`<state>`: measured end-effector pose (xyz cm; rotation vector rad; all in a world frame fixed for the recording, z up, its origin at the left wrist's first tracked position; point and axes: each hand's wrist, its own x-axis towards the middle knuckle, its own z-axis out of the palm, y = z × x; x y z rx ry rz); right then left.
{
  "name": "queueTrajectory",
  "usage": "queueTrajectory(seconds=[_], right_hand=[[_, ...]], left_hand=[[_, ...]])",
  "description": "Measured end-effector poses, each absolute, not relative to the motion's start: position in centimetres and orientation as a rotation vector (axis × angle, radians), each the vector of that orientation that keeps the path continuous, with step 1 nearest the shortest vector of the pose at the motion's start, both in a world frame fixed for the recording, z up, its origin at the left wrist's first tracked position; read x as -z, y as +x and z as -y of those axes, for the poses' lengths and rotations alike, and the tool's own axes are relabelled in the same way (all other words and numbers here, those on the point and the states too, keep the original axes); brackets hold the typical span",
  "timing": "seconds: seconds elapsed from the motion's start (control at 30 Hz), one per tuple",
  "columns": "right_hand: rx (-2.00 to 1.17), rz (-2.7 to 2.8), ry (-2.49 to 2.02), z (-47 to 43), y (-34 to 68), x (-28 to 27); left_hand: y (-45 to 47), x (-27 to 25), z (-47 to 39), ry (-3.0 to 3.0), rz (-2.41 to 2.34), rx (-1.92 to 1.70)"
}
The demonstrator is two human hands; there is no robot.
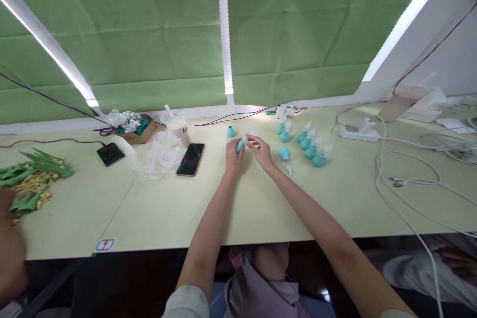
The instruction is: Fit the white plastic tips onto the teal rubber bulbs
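My left hand (233, 155) is closed around a small teal squeeze bulb (239, 147), tilted, with a whitish clear piece (244, 138) at its top. At that clear piece, the fingertips of my right hand (262, 151) are pinched together. Just behind my hands stands a teal bulb without a nozzle (231, 131). To the right, a teal bulb with a clear nozzle (284, 154) lies on its side. Beyond it several teal bulbs (310, 151) with clear pointed nozzles stand upright in groups.
Left of my hands are a phone (191, 159), a crumpled clear plastic bag (158, 156), a drink cup (178, 129) and a cardboard box (139, 134). A power strip (359, 131) and white cables (385, 159) lie right. Another person's arm (11, 253) is at far left, by green pieces (48, 165).
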<state>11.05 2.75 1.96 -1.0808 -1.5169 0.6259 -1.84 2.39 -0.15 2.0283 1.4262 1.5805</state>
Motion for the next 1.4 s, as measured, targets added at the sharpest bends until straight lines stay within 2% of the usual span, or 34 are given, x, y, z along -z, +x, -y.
queueTrajectory(seconds=[0.17,0.5,0.73,1.1,1.4], right_hand=[[-0.616,1.335,-1.157,-1.5,11.0,-0.4],[0.094,1.844,-1.400,-1.0,12.8,-0.3],[0.296,2.046,-1.431,-1.2,13.2,-0.9],[0.093,2.048,-1.365,-2.4,14.2,-0.5],[-0.126,1.542,-1.433,-3.2,15.0,-0.5]], left_hand=[[-1.6,0.0,-1.9,2.048,-1.336,-1.370],[-1.3,-0.3,-1.9,1.680,-1.153,-1.183],[-1.4,-0.6,-1.7,1.765,-1.247,-1.115],[-1.7,-0.3,-2.1,1.982,-1.356,-1.026],[-1.9,0.0,-2.3,1.979,-1.445,-1.012]])
